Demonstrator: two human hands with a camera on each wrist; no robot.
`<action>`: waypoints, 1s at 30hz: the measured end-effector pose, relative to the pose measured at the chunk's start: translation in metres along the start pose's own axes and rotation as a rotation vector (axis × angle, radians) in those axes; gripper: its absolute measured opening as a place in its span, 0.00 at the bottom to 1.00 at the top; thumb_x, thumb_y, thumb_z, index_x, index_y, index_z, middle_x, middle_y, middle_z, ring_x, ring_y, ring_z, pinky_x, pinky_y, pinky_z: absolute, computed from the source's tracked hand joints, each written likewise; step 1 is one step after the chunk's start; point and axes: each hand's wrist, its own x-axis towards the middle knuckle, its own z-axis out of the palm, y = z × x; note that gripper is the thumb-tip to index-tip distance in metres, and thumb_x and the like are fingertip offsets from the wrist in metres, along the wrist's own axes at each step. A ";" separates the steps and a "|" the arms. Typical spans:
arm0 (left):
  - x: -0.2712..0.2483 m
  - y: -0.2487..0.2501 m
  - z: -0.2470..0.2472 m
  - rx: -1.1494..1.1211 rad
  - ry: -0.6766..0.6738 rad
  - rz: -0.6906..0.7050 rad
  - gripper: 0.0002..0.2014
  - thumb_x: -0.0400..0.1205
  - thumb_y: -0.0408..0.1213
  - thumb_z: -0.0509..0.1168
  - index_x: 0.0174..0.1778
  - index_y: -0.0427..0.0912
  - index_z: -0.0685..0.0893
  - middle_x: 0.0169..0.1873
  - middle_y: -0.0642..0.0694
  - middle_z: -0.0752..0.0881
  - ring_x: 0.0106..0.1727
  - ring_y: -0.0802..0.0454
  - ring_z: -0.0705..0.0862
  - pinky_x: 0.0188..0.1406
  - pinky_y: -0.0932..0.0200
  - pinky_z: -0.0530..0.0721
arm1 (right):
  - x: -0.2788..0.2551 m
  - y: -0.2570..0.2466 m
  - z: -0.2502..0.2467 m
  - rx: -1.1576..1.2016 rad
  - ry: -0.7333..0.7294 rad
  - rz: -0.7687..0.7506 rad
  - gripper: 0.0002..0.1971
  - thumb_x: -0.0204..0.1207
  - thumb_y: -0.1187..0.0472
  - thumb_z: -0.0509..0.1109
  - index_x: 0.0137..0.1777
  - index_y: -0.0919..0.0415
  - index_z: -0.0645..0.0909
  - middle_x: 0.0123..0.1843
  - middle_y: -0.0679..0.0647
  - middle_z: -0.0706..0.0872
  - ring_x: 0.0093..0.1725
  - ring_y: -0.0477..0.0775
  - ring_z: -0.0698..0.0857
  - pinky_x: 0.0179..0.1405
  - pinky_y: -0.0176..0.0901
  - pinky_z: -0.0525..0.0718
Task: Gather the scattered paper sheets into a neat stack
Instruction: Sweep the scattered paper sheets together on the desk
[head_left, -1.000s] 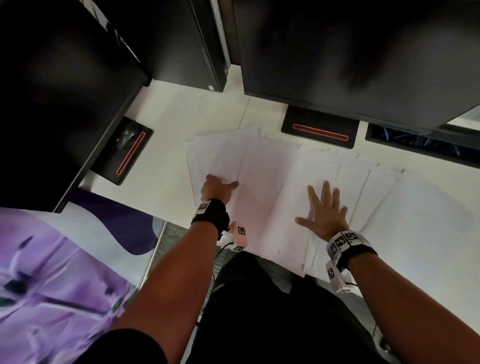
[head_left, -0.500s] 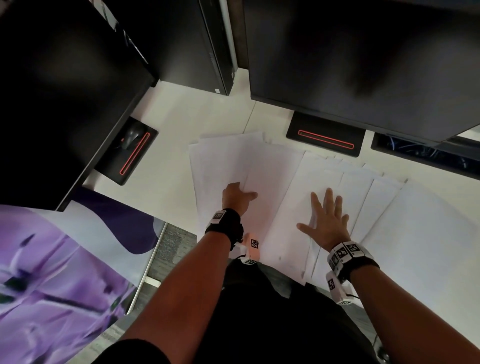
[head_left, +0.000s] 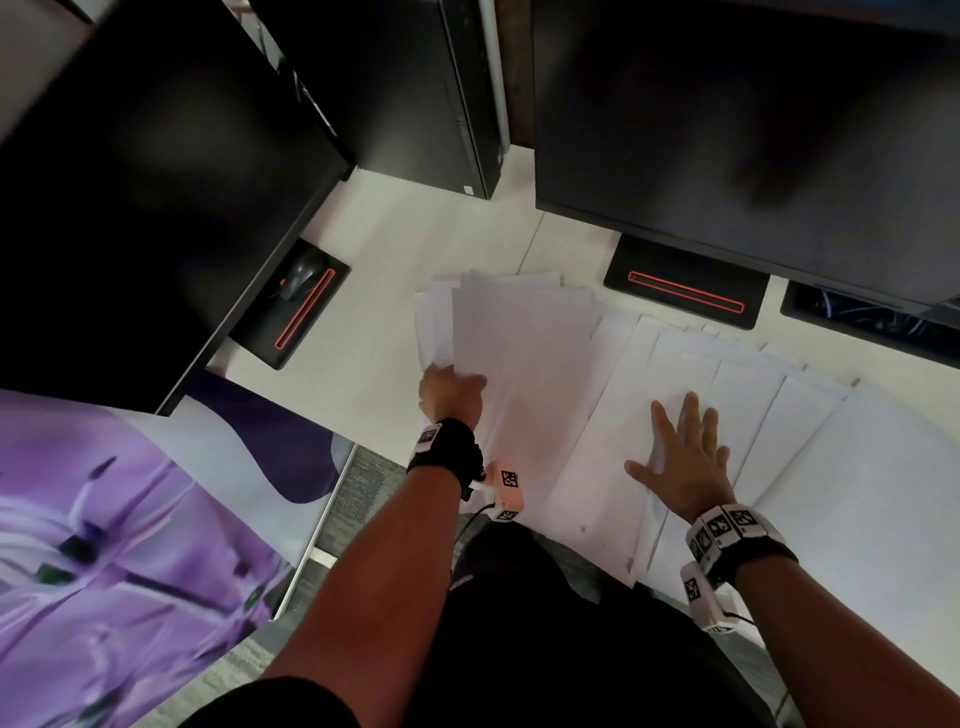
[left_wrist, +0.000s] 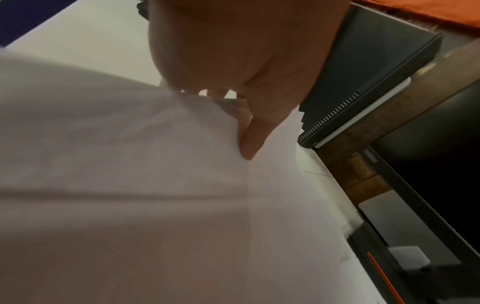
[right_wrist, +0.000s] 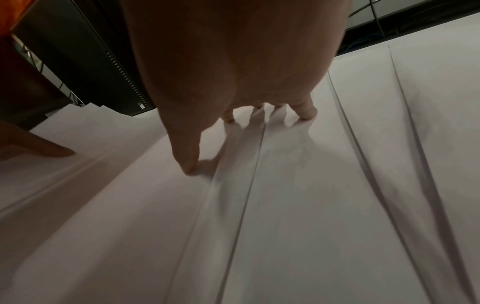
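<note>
**Left sheets gripped, right fan pinned**

Head view: white sheets lie fanned across the table, from about 11 o'clock of the body round to 2 o'clock. The left hand grips the near edge of the leftmost sheets, fingers tucked under them. The right hand lies flat and spread on the middle of the fan.

Left wrist view: the left hand pinches a lifted, bowed sheet, thumb on top.

Right wrist view: the right hand presses straightened fingertips on overlapping sheets; it grasps nothing.

The step looks like the first gathering of the left group. Next, that group probably needs carrying toward 3 o'clock over the fan while the right hand sweeps its sheets under, then squaring the edges.
</note>
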 end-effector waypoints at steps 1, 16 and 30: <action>-0.003 0.002 0.000 -0.034 0.016 -0.002 0.09 0.62 0.43 0.73 0.29 0.45 0.80 0.44 0.38 0.92 0.49 0.35 0.91 0.50 0.41 0.91 | 0.000 0.000 0.000 -0.002 -0.003 0.002 0.51 0.81 0.33 0.69 0.93 0.45 0.40 0.91 0.58 0.25 0.90 0.71 0.29 0.86 0.80 0.51; 0.000 -0.005 -0.001 -0.353 -0.142 -0.061 0.30 0.68 0.32 0.82 0.67 0.32 0.84 0.51 0.37 0.92 0.57 0.38 0.91 0.60 0.46 0.89 | 0.005 0.004 0.001 -0.005 -0.012 -0.011 0.50 0.81 0.33 0.68 0.93 0.45 0.41 0.92 0.58 0.25 0.91 0.72 0.31 0.85 0.81 0.54; 0.025 0.005 -0.020 -0.268 -0.016 0.109 0.05 0.67 0.25 0.77 0.36 0.32 0.89 0.27 0.47 0.86 0.28 0.50 0.79 0.27 0.66 0.78 | 0.003 0.006 0.000 -0.013 -0.021 -0.007 0.50 0.82 0.34 0.68 0.93 0.44 0.39 0.91 0.56 0.24 0.91 0.71 0.30 0.87 0.80 0.53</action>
